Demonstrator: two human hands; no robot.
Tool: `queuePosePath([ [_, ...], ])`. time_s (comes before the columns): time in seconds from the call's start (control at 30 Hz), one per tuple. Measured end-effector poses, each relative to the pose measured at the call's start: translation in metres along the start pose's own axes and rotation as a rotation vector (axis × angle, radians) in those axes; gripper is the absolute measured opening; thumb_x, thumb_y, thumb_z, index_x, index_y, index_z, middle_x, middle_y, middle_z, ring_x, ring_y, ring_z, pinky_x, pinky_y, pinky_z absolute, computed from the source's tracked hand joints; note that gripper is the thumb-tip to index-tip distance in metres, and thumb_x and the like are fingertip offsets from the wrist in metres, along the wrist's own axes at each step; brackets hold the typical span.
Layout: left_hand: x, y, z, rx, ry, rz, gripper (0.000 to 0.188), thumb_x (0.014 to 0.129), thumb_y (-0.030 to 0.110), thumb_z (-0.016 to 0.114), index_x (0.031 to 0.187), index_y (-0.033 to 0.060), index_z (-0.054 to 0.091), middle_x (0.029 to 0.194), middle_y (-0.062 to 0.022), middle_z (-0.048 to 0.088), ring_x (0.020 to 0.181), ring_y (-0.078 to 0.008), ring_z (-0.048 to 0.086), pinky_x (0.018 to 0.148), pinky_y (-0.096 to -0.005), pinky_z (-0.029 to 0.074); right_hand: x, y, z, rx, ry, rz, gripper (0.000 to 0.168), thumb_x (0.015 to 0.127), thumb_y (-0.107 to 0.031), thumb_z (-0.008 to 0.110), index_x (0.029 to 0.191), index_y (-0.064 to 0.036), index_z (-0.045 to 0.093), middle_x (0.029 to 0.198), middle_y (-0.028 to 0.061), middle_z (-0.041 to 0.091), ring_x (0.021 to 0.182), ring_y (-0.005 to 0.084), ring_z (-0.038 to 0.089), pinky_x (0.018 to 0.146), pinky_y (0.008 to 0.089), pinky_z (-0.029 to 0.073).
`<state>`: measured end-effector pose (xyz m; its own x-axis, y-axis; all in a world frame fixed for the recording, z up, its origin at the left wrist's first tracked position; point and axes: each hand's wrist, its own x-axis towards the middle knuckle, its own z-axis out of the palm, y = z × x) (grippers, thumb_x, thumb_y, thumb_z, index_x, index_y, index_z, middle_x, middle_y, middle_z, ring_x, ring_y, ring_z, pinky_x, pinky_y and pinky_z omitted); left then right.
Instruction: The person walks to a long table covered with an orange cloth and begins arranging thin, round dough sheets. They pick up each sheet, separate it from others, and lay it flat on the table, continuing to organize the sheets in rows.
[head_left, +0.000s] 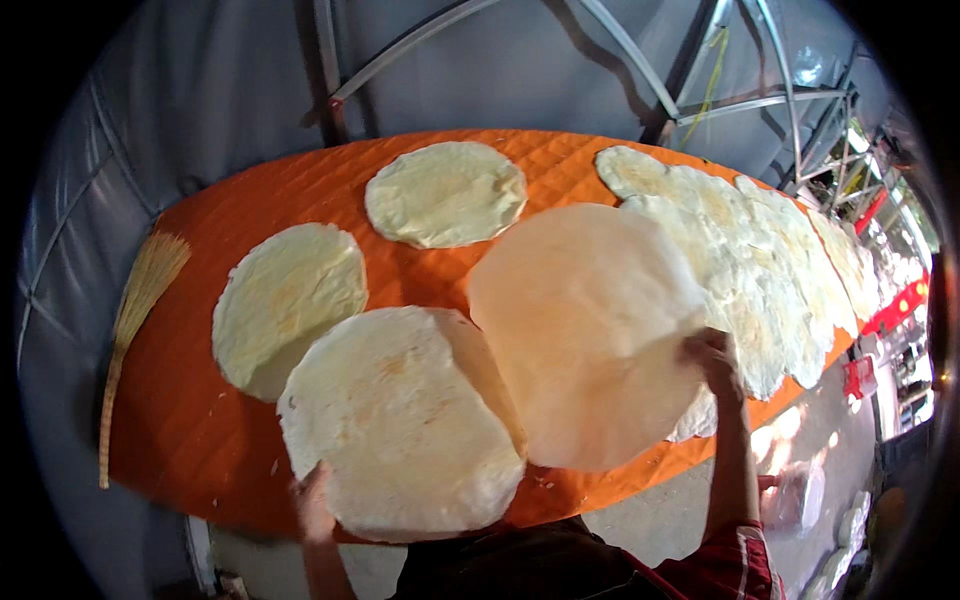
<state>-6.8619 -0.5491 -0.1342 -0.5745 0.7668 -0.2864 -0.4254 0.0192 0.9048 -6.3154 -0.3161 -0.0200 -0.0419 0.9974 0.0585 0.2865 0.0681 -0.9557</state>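
My right hand (712, 360) grips the right edge of a thin, round, pale flatbread sheet (585, 322), which is blurred and raised above the orange-covered table. At the lower left, my left hand (315, 495) holds the near left edge of a browned round flatbread (401, 420). The two sheets meet or overlap along the browned one's right side. A round flatbread (289, 300) lies to the left, partly behind the browned one. Another flatbread (446, 195) lies flat near the table's far edge.
Several overlapping flatbreads (757, 285) cover the right end of the orange table cover (187, 420). A straw hand broom (139, 315) lies along the left edge. Behind the table stand a grey tarp wall (225, 82) and metal struts (420, 41). Another person's fingers (768, 482) show beside a clear plastic bag (796, 495).
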Motion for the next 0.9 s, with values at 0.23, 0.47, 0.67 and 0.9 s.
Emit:
queuePosePath([
  [0.23, -0.015, 0.029, 0.002, -0.442, -0.115, -0.325, 0.049, 0.078, 0.011, 0.057, 0.12, -0.0011, 0.036, 0.115, -0.014, 0.045, 0.104, -0.0218, 0.045, 0.08, -0.0354, 0.043, -0.041, 0.049, -0.108, -1.398, 0.38, 0.18, 0.043, 0.067, -0.036, 0.063, 0.074, 0.005, 0.053, 0.069, 0.0206, 0.057, 0.063, 0.033, 0.056, 0.055, 0.0414, 0.042],
  [0.47, -0.048, 0.058, 0.054, -0.616, -0.435, -0.444, 0.061, 0.084, 0.051, 0.035, 0.129, 0.0105, 0.029, 0.128, -0.0186, 0.033, 0.117, -0.0308, 0.032, 0.097, -0.0469, 0.025, -0.094, -0.062, 0.268, -0.698, -0.421, -0.554, 0.025, 0.075, -0.023, 0.051, 0.092, -0.006, 0.051, 0.09, 0.0164, 0.051, 0.087, 0.0275, 0.05, 0.076, 0.0344, 0.039],
  [0.67, -0.043, 0.067, 0.086, -0.216, -0.608, -0.151, 0.064, 0.084, 0.047, 0.039, 0.133, 0.0121, 0.017, 0.132, -0.0219, 0.026, 0.122, -0.0341, 0.025, 0.097, -0.0501, 0.021, -0.023, -0.1, 0.296, -0.566, -0.872, -0.195, 0.022, 0.073, -0.011, 0.053, 0.093, -0.002, 0.055, 0.08, 0.0129, 0.057, 0.071, 0.0237, 0.056, 0.062, 0.0329, 0.045],
  [0.9, -0.048, 0.035, 0.042, -0.09, -0.359, -0.302, 0.056, 0.086, 0.026, 0.042, 0.131, 0.0043, 0.018, 0.127, -0.0241, 0.032, 0.112, -0.0356, 0.041, 0.09, -0.0459, 0.037, 0.074, -0.046, 0.019, 0.168, 0.126, -0.028, 0.011, 0.069, -0.005, 0.056, 0.077, 0.003, 0.055, 0.065, 0.0098, 0.058, 0.053, 0.018, 0.057, 0.046, 0.0289, 0.046],
])
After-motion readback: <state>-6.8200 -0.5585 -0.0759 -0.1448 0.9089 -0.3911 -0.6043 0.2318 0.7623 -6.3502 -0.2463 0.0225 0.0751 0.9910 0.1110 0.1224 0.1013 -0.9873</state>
